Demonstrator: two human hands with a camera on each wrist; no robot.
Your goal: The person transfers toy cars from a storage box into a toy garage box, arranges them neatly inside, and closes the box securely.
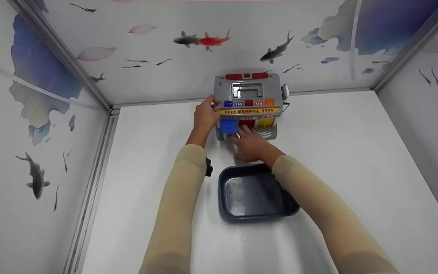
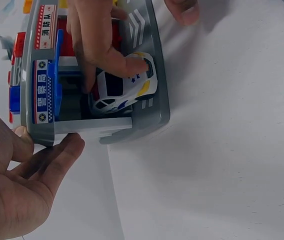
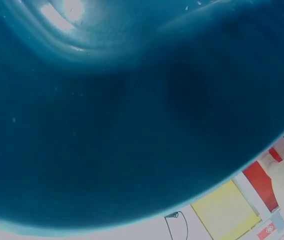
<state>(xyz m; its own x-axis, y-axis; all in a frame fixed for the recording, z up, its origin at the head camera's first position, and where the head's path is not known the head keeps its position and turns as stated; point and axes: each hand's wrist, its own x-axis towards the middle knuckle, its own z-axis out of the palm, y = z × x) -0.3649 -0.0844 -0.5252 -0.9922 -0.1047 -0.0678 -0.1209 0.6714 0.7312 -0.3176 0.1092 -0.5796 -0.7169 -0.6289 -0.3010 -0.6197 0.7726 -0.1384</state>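
Observation:
A grey toy garage (image 1: 224, 89) with red, blue and yellow bay doors stands against the back wall. Its blue door (image 1: 228, 126) is swung up. In the left wrist view, a white toy police car (image 2: 124, 87) with yellow and blue markings sits at the mouth of that bay, partly inside. My right hand (image 1: 253, 146) holds the car, one bent finger over its end and another along its side. My left hand (image 1: 207, 114) grips the garage's left edge, thumb on the front and fingers around the side. The right wrist view shows little of the right hand.
A dark blue plastic basin (image 1: 249, 198) stands on the white table in front of the garage, under my right forearm, and fills most of the right wrist view. Printed wall panels with fish enclose the table. A grey crank (image 1: 285, 92) sticks out on the garage's right side.

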